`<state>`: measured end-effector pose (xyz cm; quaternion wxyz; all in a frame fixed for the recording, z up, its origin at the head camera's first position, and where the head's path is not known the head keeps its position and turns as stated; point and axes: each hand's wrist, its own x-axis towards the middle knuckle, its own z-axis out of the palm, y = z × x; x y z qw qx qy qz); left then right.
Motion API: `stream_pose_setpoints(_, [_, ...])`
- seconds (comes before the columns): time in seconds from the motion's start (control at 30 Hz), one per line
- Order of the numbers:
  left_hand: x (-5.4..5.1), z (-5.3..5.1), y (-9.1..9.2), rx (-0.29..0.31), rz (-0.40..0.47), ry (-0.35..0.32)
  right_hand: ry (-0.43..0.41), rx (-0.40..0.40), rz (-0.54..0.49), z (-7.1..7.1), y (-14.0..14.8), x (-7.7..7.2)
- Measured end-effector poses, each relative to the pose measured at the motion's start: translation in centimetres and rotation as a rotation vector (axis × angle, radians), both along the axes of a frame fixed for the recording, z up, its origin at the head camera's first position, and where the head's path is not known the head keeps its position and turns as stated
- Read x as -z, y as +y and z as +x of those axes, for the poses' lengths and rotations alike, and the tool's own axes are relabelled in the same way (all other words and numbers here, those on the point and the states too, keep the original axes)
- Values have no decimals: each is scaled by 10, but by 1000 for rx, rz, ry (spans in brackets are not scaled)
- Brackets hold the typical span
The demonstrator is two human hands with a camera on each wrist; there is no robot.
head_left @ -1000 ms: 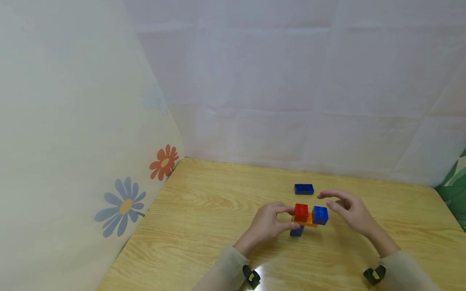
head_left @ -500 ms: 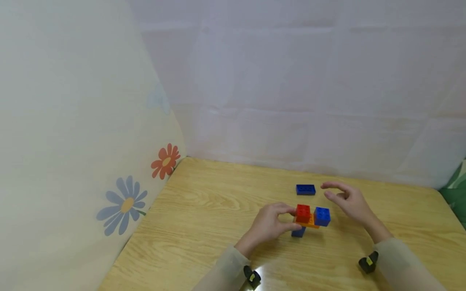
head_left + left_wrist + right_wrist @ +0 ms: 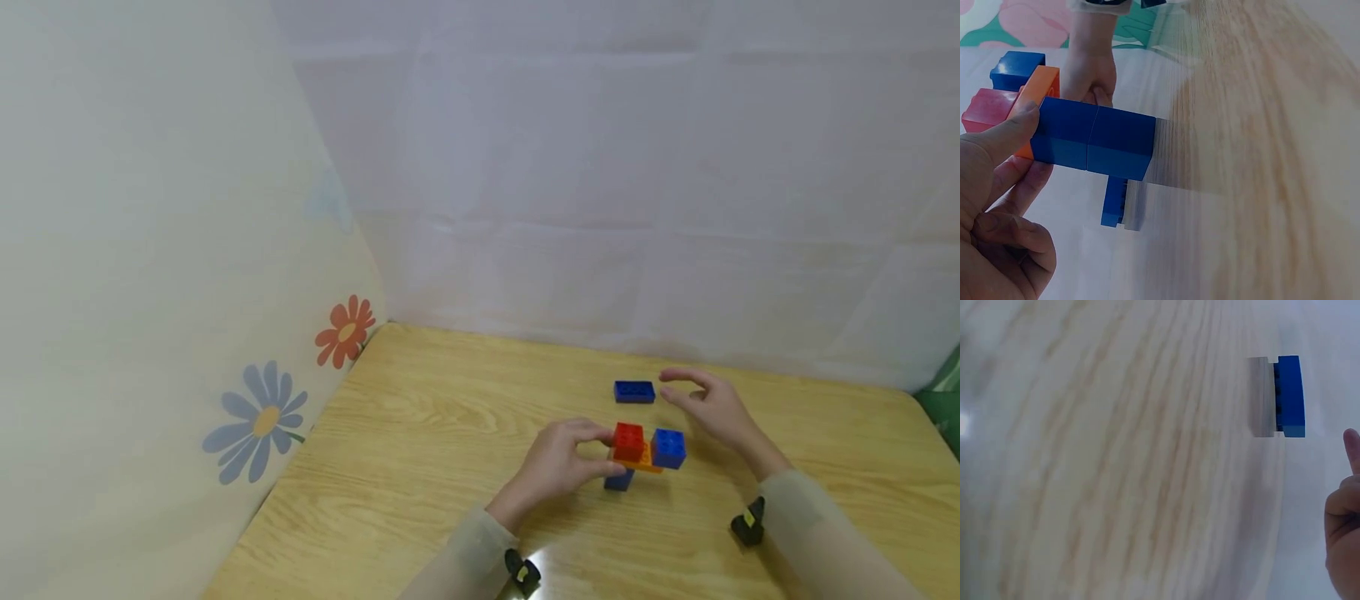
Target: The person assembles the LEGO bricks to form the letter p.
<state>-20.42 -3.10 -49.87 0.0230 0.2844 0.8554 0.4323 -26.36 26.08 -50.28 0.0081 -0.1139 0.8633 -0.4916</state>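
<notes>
In the head view my left hand (image 3: 558, 462) pinches a toy-brick build between thumb and fingers. Its flat orange brick (image 3: 643, 458) bears a red brick (image 3: 628, 442) at the left and a blue brick (image 3: 668, 448) at the right. Two stacked blue bricks (image 3: 1091, 137) form a leg underneath, its foot seemingly on the table. Farther back, a loose long blue brick (image 3: 634, 392) lies apart, seemingly studs down. Just right of it, my right hand (image 3: 712, 408) hovers with loosely bent fingers and nothing in them. The right wrist view shows the loose brick (image 3: 1291, 397) near those fingers.
The wood-grain table (image 3: 420, 417) meets a pale cloth backdrop (image 3: 525, 208) behind. On the left stands a cream panel with printed flowers (image 3: 262, 421). Green patterned cloth (image 3: 943, 408) shows at the right edge. Both wrists wear dark camera mounts (image 3: 522, 572).
My right hand has moved back and left, away from the build and up beside the loose blue brick. The left hand keeps its grip on the build; the view has shifted slightly.
</notes>
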Motion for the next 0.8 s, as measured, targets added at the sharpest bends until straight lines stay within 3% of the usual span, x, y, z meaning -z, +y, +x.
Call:
stream_pose_setpoints(0.53, [-1,1,-1,-4,7,5,-142,-1,17,-21,-2,10])
stream_pose_setpoints(0.8, [-1,1,-1,3,19,2,-150,-32,75,-30,-10,10])
